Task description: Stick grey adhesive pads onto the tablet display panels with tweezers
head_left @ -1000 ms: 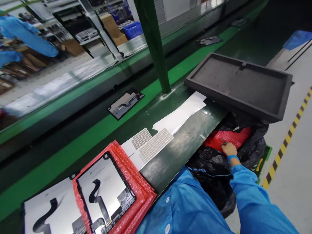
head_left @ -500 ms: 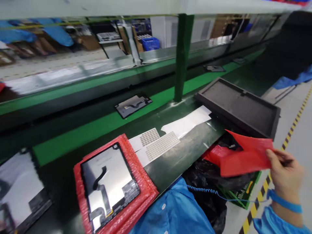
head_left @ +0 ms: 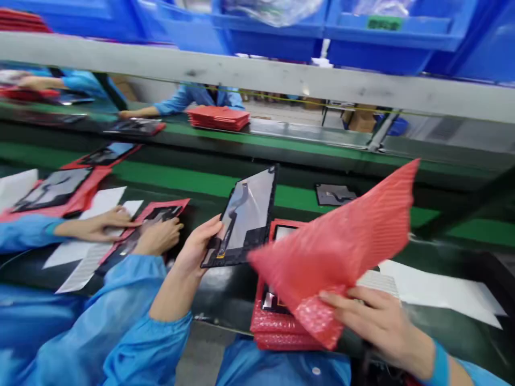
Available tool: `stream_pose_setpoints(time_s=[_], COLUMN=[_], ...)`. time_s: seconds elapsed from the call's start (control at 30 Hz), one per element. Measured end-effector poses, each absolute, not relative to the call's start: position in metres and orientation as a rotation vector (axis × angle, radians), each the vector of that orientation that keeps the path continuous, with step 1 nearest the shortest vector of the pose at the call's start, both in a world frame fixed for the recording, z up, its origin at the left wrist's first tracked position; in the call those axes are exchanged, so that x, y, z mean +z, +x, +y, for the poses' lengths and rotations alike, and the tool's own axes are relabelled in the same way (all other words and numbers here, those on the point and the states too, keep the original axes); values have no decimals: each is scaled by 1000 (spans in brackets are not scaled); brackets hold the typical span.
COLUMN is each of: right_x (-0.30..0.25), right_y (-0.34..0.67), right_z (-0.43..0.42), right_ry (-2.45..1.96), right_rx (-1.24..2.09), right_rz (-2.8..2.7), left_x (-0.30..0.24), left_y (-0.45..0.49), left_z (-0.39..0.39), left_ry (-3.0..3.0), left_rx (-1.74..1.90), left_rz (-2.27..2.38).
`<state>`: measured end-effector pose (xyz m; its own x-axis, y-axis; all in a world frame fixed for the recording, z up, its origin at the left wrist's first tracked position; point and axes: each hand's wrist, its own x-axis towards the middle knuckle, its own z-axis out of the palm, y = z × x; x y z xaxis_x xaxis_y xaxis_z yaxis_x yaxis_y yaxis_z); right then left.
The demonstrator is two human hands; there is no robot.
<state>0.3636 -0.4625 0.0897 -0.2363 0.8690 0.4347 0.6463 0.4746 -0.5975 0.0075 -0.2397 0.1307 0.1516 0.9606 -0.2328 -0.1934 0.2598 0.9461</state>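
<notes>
My left hand (head_left: 197, 249) is closed on the lower left edge of a tablet screen panel (head_left: 249, 209), held tilted above the bench with its silver back and dark flex cable showing. My right hand (head_left: 374, 316) pinches a red bubble-wrap bag (head_left: 330, 257), which stands up at a slant. Behind the bag lies a stack of red bubble-wrap bags (head_left: 281, 327), with another screen panel (head_left: 281, 233) on top, mostly hidden. Part of the raised bag is blurred.
White label sheets (head_left: 438, 289) lie on the bench to the right. A screen panel (head_left: 336, 194) rests on the green conveyor. At left, a co-worker's hands (head_left: 156, 236) handle a panel on red wrap. Blue bins (head_left: 398, 43) stand on the shelf overhead.
The view has swung left. My right hand has brought the red bag from beyond the bench's right side to over the stack. My left hand now shows, holding the screen panel up.
</notes>
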Motion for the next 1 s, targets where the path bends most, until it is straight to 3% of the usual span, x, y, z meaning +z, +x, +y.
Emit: stream_pose_setpoints(time_s=[0.13,0.3,0.6,0.83,1.0], right_x=[67,55,44,23,-7], right_y=[330,332,355,375,382], right_z=[-404,-401,-429,-457,-456], right_ry=[-904,-999,-1134,-1139,-1627], right_rx=[291,527,706,635,656], right_rz=[-2492,-2557,-2524,-2049,-1351], left_x=[129,128,106,56,51], left_y=[-20,-47,20,70,68], left_z=[-260,-282,-288,-294,-296], left_ry=[846,788,791,853,972], left_rx=[1104,1184,771,645,607], left_rz=[1068,1037,945,949,954])
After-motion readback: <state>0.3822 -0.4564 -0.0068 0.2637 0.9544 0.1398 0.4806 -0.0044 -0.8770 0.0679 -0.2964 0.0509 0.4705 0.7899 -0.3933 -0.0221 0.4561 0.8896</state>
